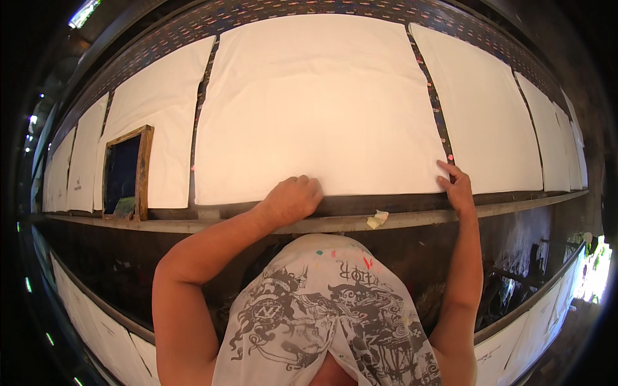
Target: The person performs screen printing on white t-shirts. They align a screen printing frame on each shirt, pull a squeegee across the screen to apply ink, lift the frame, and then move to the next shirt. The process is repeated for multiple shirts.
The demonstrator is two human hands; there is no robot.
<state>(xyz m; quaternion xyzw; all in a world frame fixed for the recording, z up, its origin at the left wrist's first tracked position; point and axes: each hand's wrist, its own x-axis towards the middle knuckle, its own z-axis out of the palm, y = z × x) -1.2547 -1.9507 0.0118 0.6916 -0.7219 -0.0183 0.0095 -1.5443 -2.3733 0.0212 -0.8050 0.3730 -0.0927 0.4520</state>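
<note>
A large white cloth panel (322, 109) lies spread on the long table in front of me. At its near edge, left of the middle, my left hand (296, 196) rests with the fingers curled under; whatever they hold, if anything, is hidden. By the cloth's near right corner is my right hand (458, 188). Its fingers are apart, and the fingertips touch the cloth's right side. Slight wrinkles run across the far part of the panel.
A wood-framed printing screen (145, 174) stands on the white cloth to the left (164, 96). Another white cloth (479, 109) lies to the right, with narrow dark gaps between panels. A pale scrap (377, 220) sits on the table's front ledge (309, 225). More white cloths (103, 328) lie behind me.
</note>
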